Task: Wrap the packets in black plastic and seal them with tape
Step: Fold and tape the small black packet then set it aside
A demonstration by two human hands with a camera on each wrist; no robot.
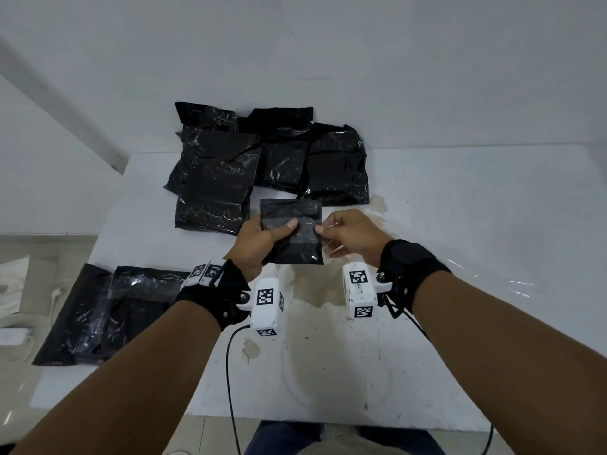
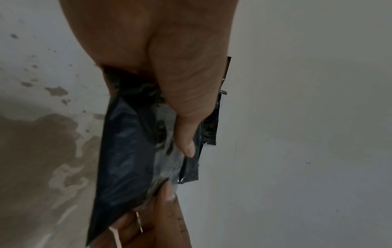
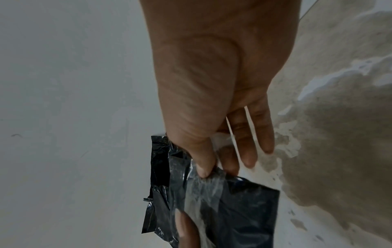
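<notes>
I hold a small packet wrapped in black plastic (image 1: 290,234) above the white table (image 1: 460,224). A strip of clear tape (image 1: 303,229) runs across its front. My left hand (image 1: 262,241) grips the packet's left side, thumb pressed on the tape (image 2: 167,151). My right hand (image 1: 345,234) pinches the tape's right end between thumb and forefinger (image 3: 203,169) at the packet's (image 3: 244,209) right edge, its other fingers loose. In the left wrist view the packet (image 2: 127,151) hangs below my palm.
Several wrapped black packets (image 1: 272,159) lie in a pile at the back of the table. More black plastic (image 1: 105,310) lies at the left edge. A brown stain (image 1: 315,290) marks the table's middle. Clear film (image 1: 519,284) lies at the right. White items (image 1: 16,290) sit on the floor at left.
</notes>
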